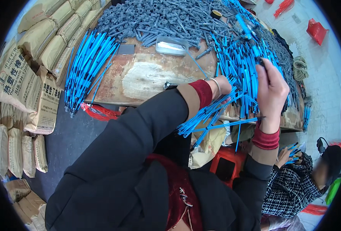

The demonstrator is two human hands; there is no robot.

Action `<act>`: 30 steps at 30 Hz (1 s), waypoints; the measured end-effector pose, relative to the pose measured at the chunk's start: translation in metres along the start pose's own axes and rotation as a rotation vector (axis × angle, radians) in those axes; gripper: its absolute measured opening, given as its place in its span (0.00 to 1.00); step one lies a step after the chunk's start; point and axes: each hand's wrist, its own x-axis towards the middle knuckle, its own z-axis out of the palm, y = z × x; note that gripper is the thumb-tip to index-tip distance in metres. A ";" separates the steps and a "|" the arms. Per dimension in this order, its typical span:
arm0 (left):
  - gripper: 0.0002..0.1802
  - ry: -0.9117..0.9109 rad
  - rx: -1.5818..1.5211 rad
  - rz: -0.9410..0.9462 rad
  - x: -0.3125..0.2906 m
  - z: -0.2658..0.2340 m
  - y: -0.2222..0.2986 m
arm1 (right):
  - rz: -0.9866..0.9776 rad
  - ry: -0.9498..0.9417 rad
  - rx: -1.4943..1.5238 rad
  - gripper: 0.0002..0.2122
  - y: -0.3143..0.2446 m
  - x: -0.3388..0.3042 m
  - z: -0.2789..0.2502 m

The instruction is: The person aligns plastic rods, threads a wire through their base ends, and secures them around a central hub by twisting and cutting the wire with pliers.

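Note:
My left hand [223, 85], a bangle at its wrist, is closed around a bundle of thin blue rods with black joints [204, 115]. The bundle slants down to the left past the table's near edge, and its upper end partly hides the fingers. To its right, my right hand [272, 84] is raised with thumb and forefinger pinched together. A small dark end shows at those fingertips, seemingly of a blue piece [251, 36] blurred above them. Beneath and between both hands lies a dense pile of similar blue rods [236, 57].
Grey plastic fittings [159, 19] heap across the wooden table [147, 77]. A clear tray [172, 46] holds white strips. Another blue rod bundle [89, 65] overhangs the left edge. Paper sacks [14, 81] stack at left. A co-worker [293, 184] sits at right, near a red stool [228, 163].

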 end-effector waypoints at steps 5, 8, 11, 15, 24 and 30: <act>0.08 -0.172 -0.214 0.019 -0.033 -0.011 -0.007 | 0.086 -0.199 -0.113 0.11 0.044 -0.009 -0.009; 0.10 -0.219 -0.208 0.059 -0.060 -0.015 -0.011 | 0.156 -0.401 -0.185 0.12 0.040 -0.012 -0.009; 0.11 -0.258 -0.216 0.069 -0.082 -0.023 -0.018 | 0.224 -0.533 -0.249 0.12 0.019 -0.002 -0.017; 0.12 -0.376 -0.215 0.123 -0.106 -0.039 -0.035 | 0.063 -0.094 -0.161 0.10 0.002 0.013 -0.041; 0.10 -0.454 -0.213 0.390 -0.172 -0.089 -0.069 | 0.417 0.261 0.279 0.09 0.005 0.011 -0.103; 0.11 -0.180 -0.377 0.506 -0.164 -0.087 -0.074 | 0.690 -0.349 0.511 0.12 -0.055 -0.048 -0.059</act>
